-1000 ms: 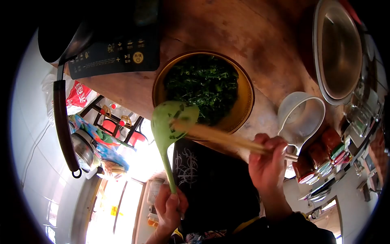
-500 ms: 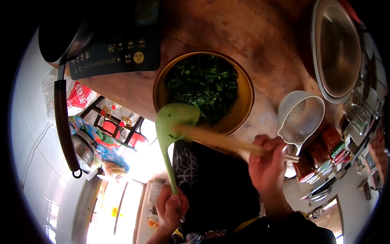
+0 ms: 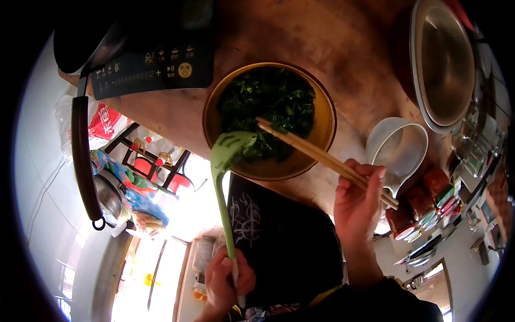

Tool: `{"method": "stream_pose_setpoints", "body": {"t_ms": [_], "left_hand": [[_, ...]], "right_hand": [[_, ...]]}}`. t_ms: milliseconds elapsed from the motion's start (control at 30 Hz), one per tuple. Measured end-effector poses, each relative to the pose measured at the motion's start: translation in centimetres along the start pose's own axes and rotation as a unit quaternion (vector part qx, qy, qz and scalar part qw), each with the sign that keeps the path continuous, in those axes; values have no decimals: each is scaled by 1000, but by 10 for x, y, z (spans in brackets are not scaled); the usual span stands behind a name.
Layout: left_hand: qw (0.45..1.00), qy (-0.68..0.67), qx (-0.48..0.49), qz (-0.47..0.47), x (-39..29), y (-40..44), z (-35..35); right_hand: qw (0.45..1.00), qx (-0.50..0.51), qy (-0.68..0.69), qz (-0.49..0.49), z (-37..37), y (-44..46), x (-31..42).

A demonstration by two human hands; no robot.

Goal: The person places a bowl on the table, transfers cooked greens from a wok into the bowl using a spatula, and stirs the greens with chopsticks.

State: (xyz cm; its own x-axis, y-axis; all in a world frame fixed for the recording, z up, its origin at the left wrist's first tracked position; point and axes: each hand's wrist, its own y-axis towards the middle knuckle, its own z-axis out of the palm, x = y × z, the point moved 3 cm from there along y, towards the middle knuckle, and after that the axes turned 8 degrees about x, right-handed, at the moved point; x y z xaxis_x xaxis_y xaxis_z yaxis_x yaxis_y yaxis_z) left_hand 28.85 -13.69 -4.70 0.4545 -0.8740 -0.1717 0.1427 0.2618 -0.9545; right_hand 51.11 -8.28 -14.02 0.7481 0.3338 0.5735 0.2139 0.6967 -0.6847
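My left hand (image 3: 232, 275) is closed round the handle of a light green ladle (image 3: 219, 166). The ladle's head is tilted over the near left rim of a yellow-brown bowl (image 3: 328, 137), with dark streaks on it. Chopped dark green leaves (image 3: 268, 102) fill much of this bowl. In my right hand (image 3: 360, 206) I grip a pair of wooden chopsticks (image 3: 314, 153), their tips over the leaves to the right of the ladle's head.
A black induction cooker (image 3: 150, 70) with a pan (image 3: 80, 43) is at upper left, the pan's handle (image 3: 86, 161) jutting past the table edge. To the right stand a white pouring cup (image 3: 397, 145), a large metal basin (image 3: 445, 70) and several jars (image 3: 421, 206).
The ladle has tipped over and its head now hangs lower across the bowl's rim. The chopsticks' tips have swung from the ladle to above the leaves.
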Motion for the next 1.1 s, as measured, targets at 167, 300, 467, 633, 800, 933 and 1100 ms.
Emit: {"method": "stream_pose_setpoints", "body": {"t_ms": [167,300,467,633,800,933,1100], "left_hand": [[983,-157,31,-88,-11,-9,-2],[966,-203,116,-112,-10,-15,-5],[912,-349,159,-141,-13,-19,-4],[888,-381,211,-147,-16,-15,-3],[888,-400,179,-142,-18,-19,-1],[873,-425,185,-153,-17,-19,5],[832,-491,195,-170,-17,-19,9]], "right_hand": [[985,159,-64,-28,9,-9,15],[961,214,-172,-8,20,-6,7],[966,176,-170,-83,16,4,9],[951,240,-196,-23,27,-8,21],[911,245,-310,-120,47,-20,42],[863,303,-383,-127,67,-14,36],[928,196,-282,-147,54,-12,43]]}}
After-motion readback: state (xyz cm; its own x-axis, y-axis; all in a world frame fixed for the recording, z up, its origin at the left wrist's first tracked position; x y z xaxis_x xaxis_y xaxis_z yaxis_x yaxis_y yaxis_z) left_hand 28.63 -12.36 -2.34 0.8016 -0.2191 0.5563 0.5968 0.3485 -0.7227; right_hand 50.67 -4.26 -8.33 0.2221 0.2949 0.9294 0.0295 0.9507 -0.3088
